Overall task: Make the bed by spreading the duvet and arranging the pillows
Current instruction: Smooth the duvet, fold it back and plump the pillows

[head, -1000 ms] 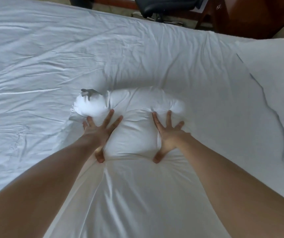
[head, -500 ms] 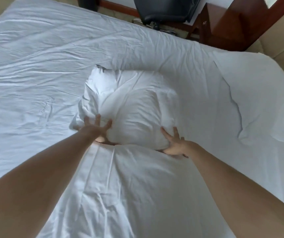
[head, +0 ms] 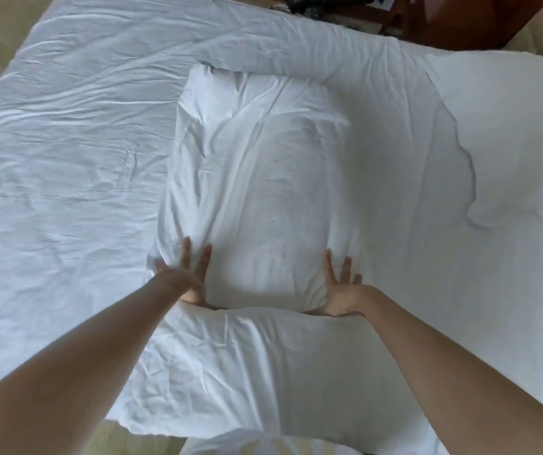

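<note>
A plump white pillow (head: pixel 263 178) lies on the wrinkled white bedding (head: pixel 66 159) in the middle of the bed. A second white pillow (head: pixel 263 372) lies crosswise at the near edge, under my forearms and butted against the first. My left hand (head: pixel 185 277) presses on the first pillow's near left corner, fingers straight and spread. At its near right corner my right hand (head: pixel 340 287) presses the same way. Both thumbs are tucked down into the gap between the two pillows.
Another flat white pillow or folded piece of bedding (head: pixel 509 133) lies at the right side of the bed. Beyond the far edge stand a black office chair (head: pixel 329 3) and dark wooden furniture (head: pixel 460 18). Beige floor (head: pixel 139 441) shows at the bottom left.
The first pillow, bunched up and folded toward me a second ago, has rolled away and now lies flat and long. Both hands stayed on its near edge; my view shifted back.
</note>
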`<state>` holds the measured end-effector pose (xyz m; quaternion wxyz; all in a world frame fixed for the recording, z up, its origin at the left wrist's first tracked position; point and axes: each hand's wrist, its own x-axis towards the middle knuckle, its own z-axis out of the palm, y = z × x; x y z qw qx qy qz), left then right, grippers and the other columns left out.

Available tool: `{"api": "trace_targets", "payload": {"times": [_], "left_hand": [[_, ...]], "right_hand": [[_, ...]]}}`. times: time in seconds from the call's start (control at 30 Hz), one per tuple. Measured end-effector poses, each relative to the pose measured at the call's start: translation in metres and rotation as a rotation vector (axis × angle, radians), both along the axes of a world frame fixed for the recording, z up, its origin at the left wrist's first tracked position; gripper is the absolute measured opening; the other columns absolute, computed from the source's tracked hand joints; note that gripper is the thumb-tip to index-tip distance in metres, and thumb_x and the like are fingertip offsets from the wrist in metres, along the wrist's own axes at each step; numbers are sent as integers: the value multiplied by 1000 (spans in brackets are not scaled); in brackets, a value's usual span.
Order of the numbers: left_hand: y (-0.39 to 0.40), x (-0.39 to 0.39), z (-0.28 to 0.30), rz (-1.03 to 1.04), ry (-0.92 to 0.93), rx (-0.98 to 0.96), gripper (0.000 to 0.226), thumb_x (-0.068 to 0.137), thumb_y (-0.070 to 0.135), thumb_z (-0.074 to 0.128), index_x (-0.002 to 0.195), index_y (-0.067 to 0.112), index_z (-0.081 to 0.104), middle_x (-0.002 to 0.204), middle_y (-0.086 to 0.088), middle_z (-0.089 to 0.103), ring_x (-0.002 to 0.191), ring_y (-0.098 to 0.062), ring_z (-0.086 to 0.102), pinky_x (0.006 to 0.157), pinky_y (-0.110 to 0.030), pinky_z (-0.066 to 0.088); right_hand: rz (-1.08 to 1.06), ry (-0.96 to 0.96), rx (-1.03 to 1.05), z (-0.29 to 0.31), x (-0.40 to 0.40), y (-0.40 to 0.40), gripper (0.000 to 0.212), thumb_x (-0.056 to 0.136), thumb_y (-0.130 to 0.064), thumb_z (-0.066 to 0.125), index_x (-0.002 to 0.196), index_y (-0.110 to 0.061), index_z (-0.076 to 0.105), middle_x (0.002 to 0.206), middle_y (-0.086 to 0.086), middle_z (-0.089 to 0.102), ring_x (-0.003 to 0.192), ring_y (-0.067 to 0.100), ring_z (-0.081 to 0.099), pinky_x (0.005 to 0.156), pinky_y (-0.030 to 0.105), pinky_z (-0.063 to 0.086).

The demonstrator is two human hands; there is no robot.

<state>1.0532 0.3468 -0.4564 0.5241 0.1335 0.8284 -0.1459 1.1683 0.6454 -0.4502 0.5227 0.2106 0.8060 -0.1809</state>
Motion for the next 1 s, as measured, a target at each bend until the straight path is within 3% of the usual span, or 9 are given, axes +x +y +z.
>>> {"api": "trace_targets", "payload": {"times": [0.17, 0.23, 0.37, 0.47, 0.6, 0.8, 0.9, 0.93, 1.0], "left_hand": [[-11, 39, 9, 41, -115, -73, 157, 20, 104, 44, 120, 36, -56, 122, -18, -66, 146, -54, 1, 119, -61, 9], [-11, 55, 12, 32, -125, -101, 157, 29, 99, 56, 113, 34, -60, 115, -17, -69, 146, -52, 7, 119, -59, 15], [-25, 92, 6, 18, -75, -70, 164, 40, 84, 75, 113, 32, -63, 117, -17, -70, 148, -43, 16, 117, -56, 24], [-34, 104, -5, 79, 37, 45, 164, 42, 79, 78, 115, 36, -63, 117, -14, -72, 141, -40, 37, 107, -53, 41], [-34, 108, -24, 160, 164, 122, 166, 44, 70, 85, 118, 40, -60, 122, -9, -70, 128, -50, 47, 101, -57, 44], [-37, 100, -30, 188, 140, 169, 166, 40, 69, 86, 120, 46, -57, 124, -2, -70, 138, -49, 36, 103, -58, 43], [-48, 90, -32, 192, 63, 285, 164, 38, 71, 84, 121, 47, -56, 133, 1, -65, 150, -35, -14, 114, -56, 30], [-51, 85, -29, 232, 38, 346, 162, 40, 70, 84, 123, 49, -54, 136, 3, -62, 148, -26, -22, 117, -54, 23], [-53, 76, -22, 428, 38, 466, 150, 48, 69, 81, 139, 52, -36, 152, 6, -42, 150, -19, -5, 118, -47, 23]], "right_hand": [[74, -157, -33, 2, 21, -4, 160, 40, -73, 84, 109, -50, -59, 139, 9, -57, 142, 46, -28, 105, 67, 37], [137, -185, -23, 5, 31, -8, 167, 40, -68, 88, 112, -43, -61, 136, 14, -58, 141, 47, -30, 109, 64, 34], [135, 2, 0, 3, 63, -17, 173, 41, -56, 95, 126, -36, -56, 136, 22, -57, 133, 52, -38, 115, 68, 7], [36, 189, -17, -7, 85, -24, 172, 38, -54, 96, 127, -46, -51, 139, 11, -58, 136, 42, -42, 102, 82, 16], [-51, 282, 93, -15, 86, -38, 172, 33, -50, 97, 131, -53, -44, 142, 5, -56, 141, 34, -38, 87, 88, 20], [-38, 236, 60, -25, 80, -31, 174, 31, -52, 97, 124, -52, -51, 134, 6, -63, 135, 37, -44, 90, 88, 18], [-55, 157, -84, -24, 69, -13, 165, 41, -60, 92, 125, -53, -49, 135, 8, -61, 132, 38, -47, 113, 67, 12], [-117, 163, -153, -23, 64, -6, 154, 50, -63, 88, 134, -54, -41, 143, 6, -54, 137, 35, -42, 116, 60, 12], [-344, 272, -267, -23, 55, 11, 116, 65, -67, 77, 152, -50, 3, 161, 2, -23, 150, 27, -18, 118, 47, 17]]}}
